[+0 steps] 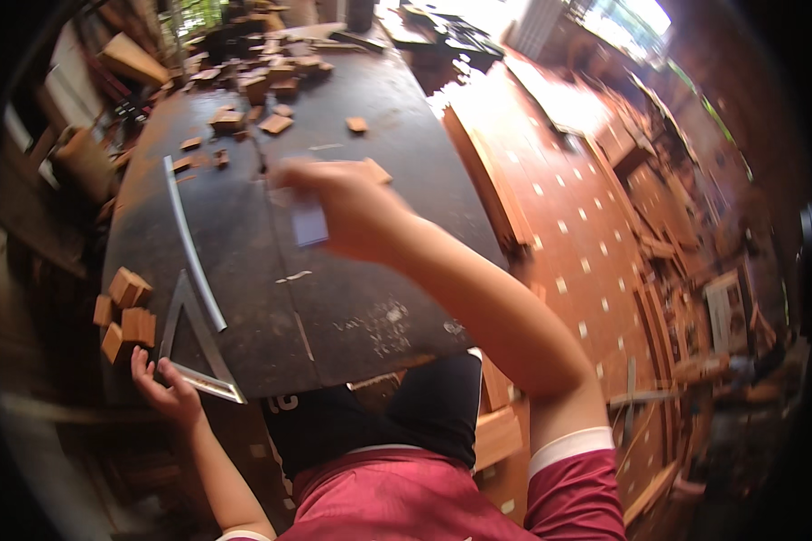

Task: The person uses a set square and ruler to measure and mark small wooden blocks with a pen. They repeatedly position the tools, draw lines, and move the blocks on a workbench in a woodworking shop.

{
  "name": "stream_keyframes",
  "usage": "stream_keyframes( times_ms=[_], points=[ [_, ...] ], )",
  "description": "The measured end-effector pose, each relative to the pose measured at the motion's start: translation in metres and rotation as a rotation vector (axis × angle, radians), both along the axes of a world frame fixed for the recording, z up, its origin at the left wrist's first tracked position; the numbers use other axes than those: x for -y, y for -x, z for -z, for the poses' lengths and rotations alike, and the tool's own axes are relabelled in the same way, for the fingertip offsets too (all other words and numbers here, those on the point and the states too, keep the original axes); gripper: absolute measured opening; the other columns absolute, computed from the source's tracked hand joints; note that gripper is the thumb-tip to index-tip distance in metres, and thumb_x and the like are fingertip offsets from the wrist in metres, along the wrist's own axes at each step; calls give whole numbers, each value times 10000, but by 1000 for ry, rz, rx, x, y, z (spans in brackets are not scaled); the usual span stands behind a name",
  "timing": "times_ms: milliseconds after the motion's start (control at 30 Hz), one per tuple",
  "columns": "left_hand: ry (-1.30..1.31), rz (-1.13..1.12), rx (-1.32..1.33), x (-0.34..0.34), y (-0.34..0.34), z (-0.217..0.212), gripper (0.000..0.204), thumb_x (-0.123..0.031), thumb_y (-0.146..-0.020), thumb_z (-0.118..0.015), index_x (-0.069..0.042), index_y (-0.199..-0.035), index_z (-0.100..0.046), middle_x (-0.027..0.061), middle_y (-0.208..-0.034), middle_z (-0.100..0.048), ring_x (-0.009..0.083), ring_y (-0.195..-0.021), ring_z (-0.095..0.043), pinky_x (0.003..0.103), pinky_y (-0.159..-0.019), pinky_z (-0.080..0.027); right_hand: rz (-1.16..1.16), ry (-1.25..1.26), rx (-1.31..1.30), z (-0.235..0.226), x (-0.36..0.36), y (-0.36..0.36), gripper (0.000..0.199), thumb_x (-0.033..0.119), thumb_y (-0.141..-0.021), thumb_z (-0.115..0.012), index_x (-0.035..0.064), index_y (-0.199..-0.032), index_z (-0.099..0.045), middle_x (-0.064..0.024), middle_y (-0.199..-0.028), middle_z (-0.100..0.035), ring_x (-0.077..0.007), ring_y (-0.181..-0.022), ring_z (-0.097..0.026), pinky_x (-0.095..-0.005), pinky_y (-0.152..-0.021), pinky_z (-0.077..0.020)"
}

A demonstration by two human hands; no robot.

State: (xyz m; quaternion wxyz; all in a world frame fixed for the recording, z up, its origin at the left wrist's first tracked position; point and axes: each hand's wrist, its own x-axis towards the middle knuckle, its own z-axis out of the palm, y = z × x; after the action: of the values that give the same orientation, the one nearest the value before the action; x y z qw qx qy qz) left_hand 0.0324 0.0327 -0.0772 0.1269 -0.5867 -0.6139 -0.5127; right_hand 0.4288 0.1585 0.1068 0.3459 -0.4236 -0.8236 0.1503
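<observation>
My left hand (173, 397) is at the table's near left corner, fingers apart. Its thumb lies at or over the corner of a metal triangle square (182, 320), and its fingertips are just below several small wooden blocks (138, 326). Over the middle of the dark table my right hand (338, 203) is smeared by motion, its fingers unclear. A pale bluish rectangular piece (311, 225) shows right under that hand; whether it is held or lies on the table I cannot tell. Left of it a long metal ruler (192, 248) rests on the table.
Many wood offcuts (284, 86) are heaped at the table's far end, with a few loose blocks (357, 124) nearer. Long reddish boards (487, 180) run along the right side, beside a tiled floor (577, 234). More timber (663, 334) is stacked at far right.
</observation>
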Motion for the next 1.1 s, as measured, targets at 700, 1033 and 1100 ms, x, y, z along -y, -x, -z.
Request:
stream_keyframes(
  times_ms=[700, 1033, 1100],
  points=[
    [11, -56, 55, 5, -8, -9, 339, -132, -960, -638, 36, -1253, -602, 207, -1350, -628, 363, -1174, -628, 414, -943, -506, 646, 179, -116, 126, -54, -66, 634, 179, -676, -900, -20, -1229, -664, -190, -1098, -728, -353, -1054, -710, -423, -943, -560],
    [193, -284, -99, -3, -15, -19, 314, -237, -909, -705, -35, -1142, -650, 143, -1189, -699, 362, -1132, -637, 485, -975, -473, -257, 181, -246, 110, 20, 15, 600, 50, -684, -863, 38, -1249, -662, -155, -1124, -708, -327, -1050, -697, -416, -937, -558],
    [234, -335, -107, -2, -17, -18, 328, -270, -909, -700, -49, -1147, -656, 130, -1204, -699, 350, -1149, -631, 489, -980, -461, -292, 208, -175, 113, 27, 25, 580, 45, -705, -863, 39, -1248, -662, -151, -1145, -709, -327, -1070, -699, -399, -957, -555]
  ],
)
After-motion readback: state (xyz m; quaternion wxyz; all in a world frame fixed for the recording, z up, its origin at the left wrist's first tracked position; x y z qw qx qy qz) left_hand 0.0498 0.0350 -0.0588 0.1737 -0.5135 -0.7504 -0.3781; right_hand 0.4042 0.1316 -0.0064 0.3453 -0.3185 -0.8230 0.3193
